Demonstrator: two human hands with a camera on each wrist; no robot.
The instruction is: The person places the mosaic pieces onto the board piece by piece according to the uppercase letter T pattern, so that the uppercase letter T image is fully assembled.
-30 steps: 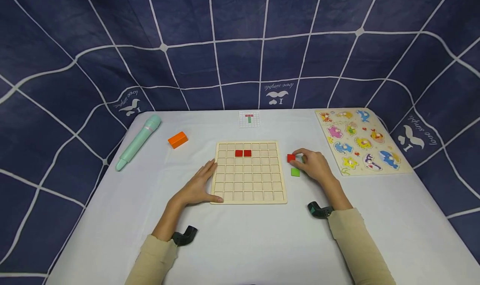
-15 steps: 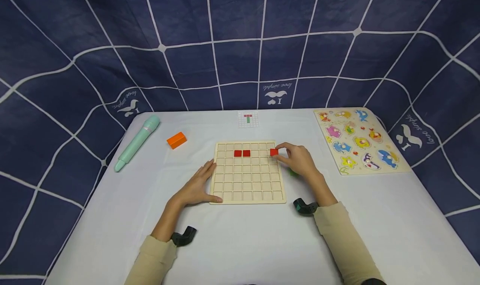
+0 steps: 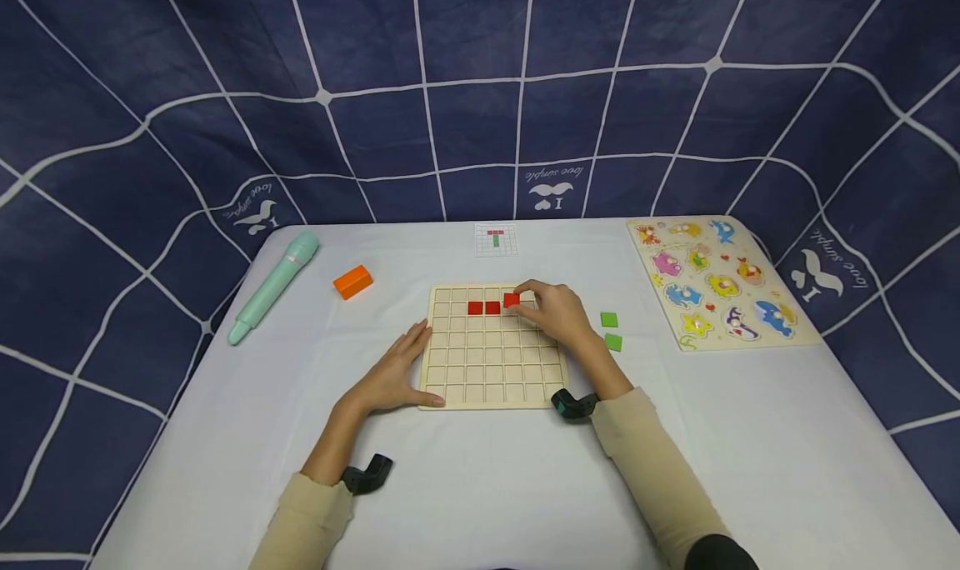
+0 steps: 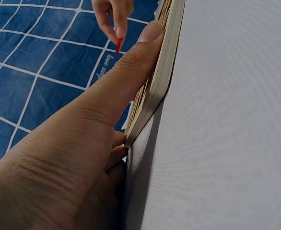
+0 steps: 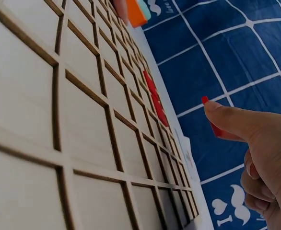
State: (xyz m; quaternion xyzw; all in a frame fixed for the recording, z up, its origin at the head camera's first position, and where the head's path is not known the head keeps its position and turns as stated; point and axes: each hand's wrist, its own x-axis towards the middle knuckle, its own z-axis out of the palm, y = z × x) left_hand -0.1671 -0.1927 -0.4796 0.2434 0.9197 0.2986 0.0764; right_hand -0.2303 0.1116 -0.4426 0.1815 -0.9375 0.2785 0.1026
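A wooden grid board (image 3: 495, 378) lies mid-table, with two red square tiles (image 3: 483, 307) side by side in its second row from the far edge. My right hand (image 3: 558, 313) pinches a third red tile (image 3: 512, 300) between thumb and fingertips. In the right wrist view that tile (image 5: 212, 120) is tilted and raised above the board. My left hand (image 3: 393, 370) lies along the board's left side with its fingers straight. Its thumb (image 4: 131, 62) rests over the board's near edge. Two green tiles (image 3: 611, 331) lie on the table right of the board.
A small card (image 3: 497, 241) with a red and green T pattern lies behind the board. At the left are an orange block (image 3: 352, 282) and a mint-green microphone-shaped object (image 3: 273, 287). A wooden animal puzzle (image 3: 723, 291) lies at the back right.
My right hand has carried the red tile leftward from the table beside the board to over the grid, right of the two red tiles. Both green tiles now show. The left hand has stayed put.
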